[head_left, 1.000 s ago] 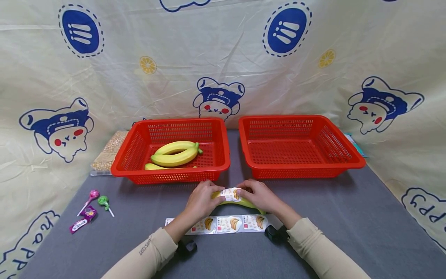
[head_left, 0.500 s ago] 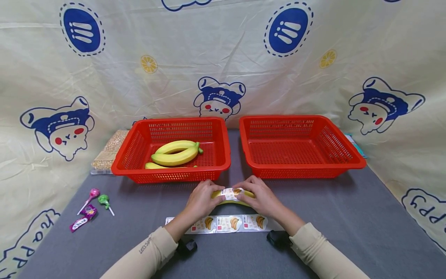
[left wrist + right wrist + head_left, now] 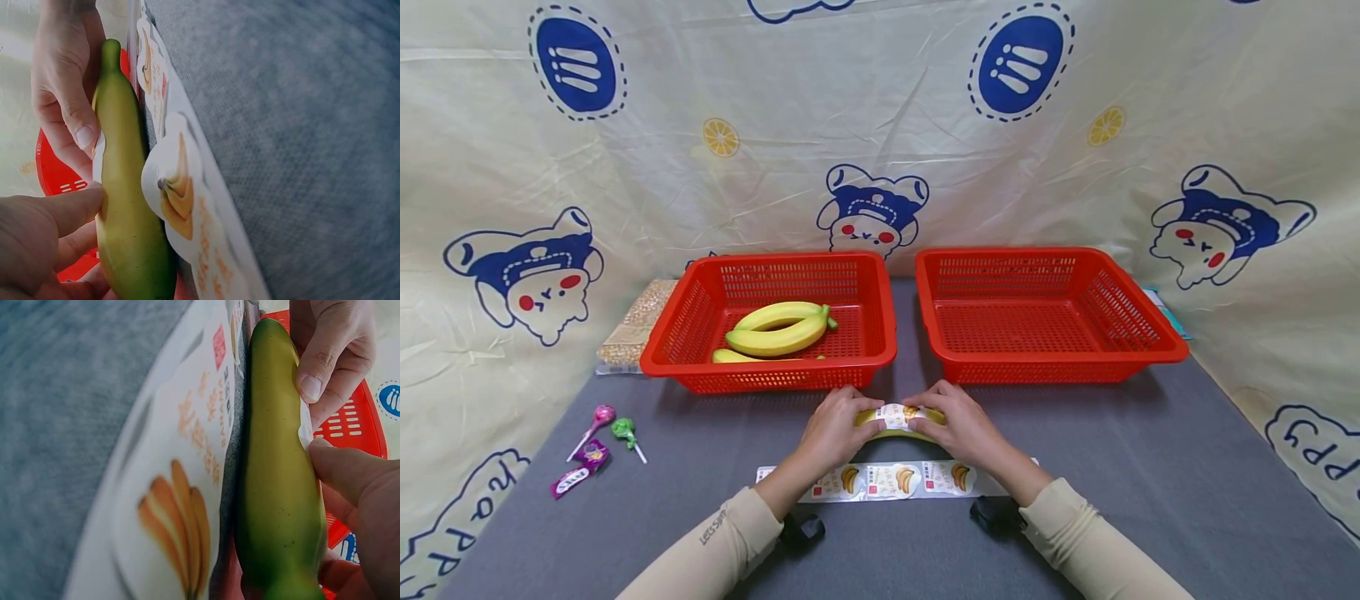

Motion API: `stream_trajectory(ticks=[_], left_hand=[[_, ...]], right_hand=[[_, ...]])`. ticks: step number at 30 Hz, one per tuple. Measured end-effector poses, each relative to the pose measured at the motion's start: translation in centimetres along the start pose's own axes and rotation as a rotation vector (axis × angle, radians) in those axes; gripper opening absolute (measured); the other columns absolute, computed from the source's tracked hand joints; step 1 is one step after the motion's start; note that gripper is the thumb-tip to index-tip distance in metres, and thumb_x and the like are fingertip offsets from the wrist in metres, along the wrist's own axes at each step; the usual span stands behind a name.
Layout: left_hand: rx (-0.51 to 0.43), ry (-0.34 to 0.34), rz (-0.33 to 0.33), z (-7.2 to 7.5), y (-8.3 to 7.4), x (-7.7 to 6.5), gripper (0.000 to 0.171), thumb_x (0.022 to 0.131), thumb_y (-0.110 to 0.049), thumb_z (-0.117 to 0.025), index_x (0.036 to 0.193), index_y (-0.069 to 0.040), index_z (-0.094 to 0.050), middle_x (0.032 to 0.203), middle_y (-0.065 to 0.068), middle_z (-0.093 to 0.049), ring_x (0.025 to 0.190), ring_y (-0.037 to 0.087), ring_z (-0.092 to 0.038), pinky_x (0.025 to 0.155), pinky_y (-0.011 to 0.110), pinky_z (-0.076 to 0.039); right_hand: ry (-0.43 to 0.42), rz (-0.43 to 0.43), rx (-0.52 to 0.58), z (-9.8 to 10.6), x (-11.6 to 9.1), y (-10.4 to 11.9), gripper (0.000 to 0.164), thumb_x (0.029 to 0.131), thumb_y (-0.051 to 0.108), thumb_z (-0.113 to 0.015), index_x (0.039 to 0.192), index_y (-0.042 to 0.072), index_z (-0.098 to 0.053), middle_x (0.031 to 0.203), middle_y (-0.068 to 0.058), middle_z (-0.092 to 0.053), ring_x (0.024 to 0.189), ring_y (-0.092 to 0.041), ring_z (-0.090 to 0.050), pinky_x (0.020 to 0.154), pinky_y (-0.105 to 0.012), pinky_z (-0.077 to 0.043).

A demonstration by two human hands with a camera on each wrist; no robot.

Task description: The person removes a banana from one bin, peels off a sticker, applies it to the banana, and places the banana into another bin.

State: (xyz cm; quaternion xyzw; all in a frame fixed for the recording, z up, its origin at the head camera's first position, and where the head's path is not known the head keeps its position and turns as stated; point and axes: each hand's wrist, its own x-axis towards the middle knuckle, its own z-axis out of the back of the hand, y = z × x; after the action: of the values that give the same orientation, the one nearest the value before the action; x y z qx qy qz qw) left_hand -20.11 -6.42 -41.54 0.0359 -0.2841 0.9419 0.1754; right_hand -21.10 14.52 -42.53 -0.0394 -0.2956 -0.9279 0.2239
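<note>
From the head, a yellow banana (image 3: 891,434) sits between two hands, with a white sticker (image 3: 895,417) on it. The left hand (image 3: 835,429) holds it at 9 o'clock and the right hand (image 3: 958,423) at 3 o'clock, both with fingers and thumbs bent around it. A strip of stickers (image 3: 903,481) lies near, at 6 o'clock. At 10 o'clock, a red basket (image 3: 767,368) has more bananas (image 3: 778,340) inside; another red basket (image 3: 1060,357) is at 2 o'clock. Sweets (image 3: 592,454) lie well apart, at 9 o'clock.

From the left wrist, the left thumb presses the sticker's edge from 9 o'clock.

From the right wrist, the right thumb touches that edge from 3 o'clock.
</note>
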Motion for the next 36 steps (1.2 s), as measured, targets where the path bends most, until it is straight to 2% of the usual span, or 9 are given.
stream_trajectory(ticks=[7,16,24,36], left_hand=[[0.009,0.002,-0.006,0.0,0.0,0.0,0.033,0.081,-0.028,-0.072,0.111,-0.015,-0.071,0.101,0.007,-0.065,0.096,0.022,-0.056,0.081,0.038,-0.045],[0.005,0.006,-0.012,0.0,0.1,0.0,0.033,0.082,-0.028,-0.072,0.112,-0.014,-0.071,0.102,0.007,-0.065,0.096,0.022,-0.056,0.082,0.038,-0.045],[0.007,0.021,-0.010,0.0,0.1,0.0,0.034,0.082,-0.029,-0.072,0.112,-0.015,-0.071,0.101,0.007,-0.065,0.095,0.021,-0.055,0.082,0.037,-0.045],[0.006,0.019,-0.010,0.0,0.1,0.0,0.034,0.082,-0.029,-0.072,0.113,-0.015,-0.070,0.101,0.007,-0.065,0.095,0.021,-0.055,0.082,0.037,-0.045]], right_hand=[[0.027,-0.053,0.008,0.0,0.0,-0.1,0.030,0.083,0.029,-0.070,0.112,0.021,-0.069,0.089,0.004,-0.057,0.082,-0.012,-0.050,0.073,-0.029,-0.037],[-0.009,-0.012,0.051,0.0,0.2,0.3,0.032,0.082,0.032,-0.071,0.113,0.022,-0.067,0.098,0.002,-0.058,0.096,-0.015,-0.049,0.080,-0.034,-0.039],[0.007,0.024,0.038,-0.3,0.6,0.9,0.028,0.080,0.035,-0.073,0.107,0.028,-0.069,0.097,0.001,-0.056,0.093,-0.015,-0.046,0.077,-0.030,-0.035],[0.036,-0.033,0.001,-0.6,1.0,1.0,0.029,0.079,0.033,-0.074,0.106,0.025,-0.070,0.094,0.003,-0.057,0.091,-0.015,-0.049,0.076,-0.032,-0.039]])
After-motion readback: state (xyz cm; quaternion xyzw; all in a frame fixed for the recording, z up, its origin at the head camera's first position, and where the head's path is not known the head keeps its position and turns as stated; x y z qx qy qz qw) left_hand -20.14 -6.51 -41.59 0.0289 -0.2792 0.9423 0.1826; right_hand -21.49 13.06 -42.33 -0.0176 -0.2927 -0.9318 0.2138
